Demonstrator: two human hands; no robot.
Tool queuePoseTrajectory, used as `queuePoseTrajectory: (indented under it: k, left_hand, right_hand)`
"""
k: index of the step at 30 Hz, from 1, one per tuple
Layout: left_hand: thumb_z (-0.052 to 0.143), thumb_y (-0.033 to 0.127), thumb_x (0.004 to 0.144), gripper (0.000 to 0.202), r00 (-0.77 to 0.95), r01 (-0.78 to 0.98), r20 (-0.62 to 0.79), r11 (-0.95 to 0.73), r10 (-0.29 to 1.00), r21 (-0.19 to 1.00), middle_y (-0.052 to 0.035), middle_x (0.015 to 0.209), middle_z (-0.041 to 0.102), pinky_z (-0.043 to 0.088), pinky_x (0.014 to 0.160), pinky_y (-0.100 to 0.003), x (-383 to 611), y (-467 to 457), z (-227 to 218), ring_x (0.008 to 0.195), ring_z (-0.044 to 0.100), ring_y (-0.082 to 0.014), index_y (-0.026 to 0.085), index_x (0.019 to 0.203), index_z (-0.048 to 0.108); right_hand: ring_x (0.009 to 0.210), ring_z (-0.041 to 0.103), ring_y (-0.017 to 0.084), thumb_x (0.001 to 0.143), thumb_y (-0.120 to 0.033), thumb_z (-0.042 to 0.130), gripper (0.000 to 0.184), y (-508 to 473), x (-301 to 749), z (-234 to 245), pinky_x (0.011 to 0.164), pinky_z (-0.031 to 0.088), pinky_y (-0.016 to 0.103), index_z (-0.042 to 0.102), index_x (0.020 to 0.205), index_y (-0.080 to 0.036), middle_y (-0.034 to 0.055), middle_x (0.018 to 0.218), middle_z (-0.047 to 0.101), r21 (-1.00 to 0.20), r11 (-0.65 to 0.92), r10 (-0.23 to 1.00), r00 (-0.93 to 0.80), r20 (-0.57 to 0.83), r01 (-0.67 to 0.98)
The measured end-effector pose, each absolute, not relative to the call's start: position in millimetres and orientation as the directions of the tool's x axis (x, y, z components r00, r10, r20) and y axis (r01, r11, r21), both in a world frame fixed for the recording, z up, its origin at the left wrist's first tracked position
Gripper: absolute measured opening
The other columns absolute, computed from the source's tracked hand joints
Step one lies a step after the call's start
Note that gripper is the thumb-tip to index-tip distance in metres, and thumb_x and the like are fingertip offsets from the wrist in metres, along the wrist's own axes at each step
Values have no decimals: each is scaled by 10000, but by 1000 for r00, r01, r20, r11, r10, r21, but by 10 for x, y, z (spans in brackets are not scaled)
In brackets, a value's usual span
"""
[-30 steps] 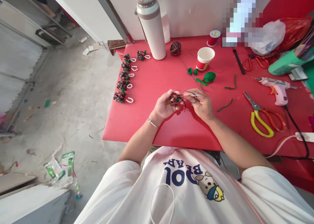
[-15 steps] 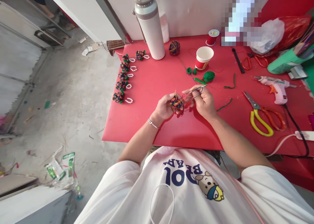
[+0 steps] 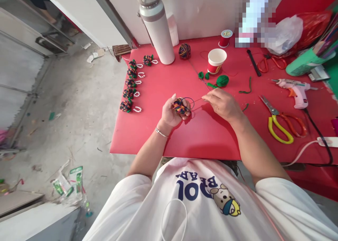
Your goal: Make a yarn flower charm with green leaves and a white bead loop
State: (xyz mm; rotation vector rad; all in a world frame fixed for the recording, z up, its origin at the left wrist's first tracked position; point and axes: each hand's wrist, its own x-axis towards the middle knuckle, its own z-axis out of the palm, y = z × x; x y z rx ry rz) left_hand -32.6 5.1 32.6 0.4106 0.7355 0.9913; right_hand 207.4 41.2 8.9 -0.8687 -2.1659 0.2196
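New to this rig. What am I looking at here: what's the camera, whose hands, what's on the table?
No machine: a person works with bare hands, filmed by one camera on their head, looking down. The left hand grasps a multicoloured yarn flower; the right hand pinches a thin strand running from it. Both are above a red table. On it: a row of similar flowers at the left edge, a white bottle, a paper cup, a green yarn ball, a glue gun and scissors.
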Motion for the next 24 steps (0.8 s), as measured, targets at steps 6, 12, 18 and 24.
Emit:
queuePoseTrajectory:
  k: [6,12,18,24]
  left_hand:
    - [511,718,1006,666,316,-595,-368,485,875,641,-69,621,594,371,339,-240,-350,44,373,476,600,-166,176,631,609]
    - [562,676,992,620,291,-590,-371,470,882,656,-50,594,549,374,364,-233,-366,35,398,476,572,-155,184,616,585]
    - [598,620,968,561,296,-580,-331,444,896,683,-46,598,543,373,365,-223,-366,26,411,486,567,-152,183,615,585]
    - [619,597,944,501,282,-599,-339,441,897,668,-41,602,546,363,360,-220,-368,21,389,479,569,-151,183,662,593]
  right_hand:
    - [907,670,231,1138,-379,487,346,515,2223,36,842,578,389,809,1059,-280,65,943,739,-388,643,715,-334,615,660]
    - [1001,668,261,1135,-419,470,364,625,2444,37,926,556,421,797,1093,-266,103,1025,729,-387,468,779,-164,606,794]
    - [993,664,250,1142,-414,443,378,673,2550,6,917,549,414,786,1126,-256,103,1028,720,-369,439,775,-137,617,819]
    - [977,672,258,1147,-416,416,398,697,2630,31,909,558,427,776,1130,-245,115,1024,716,-335,420,762,-127,635,843]
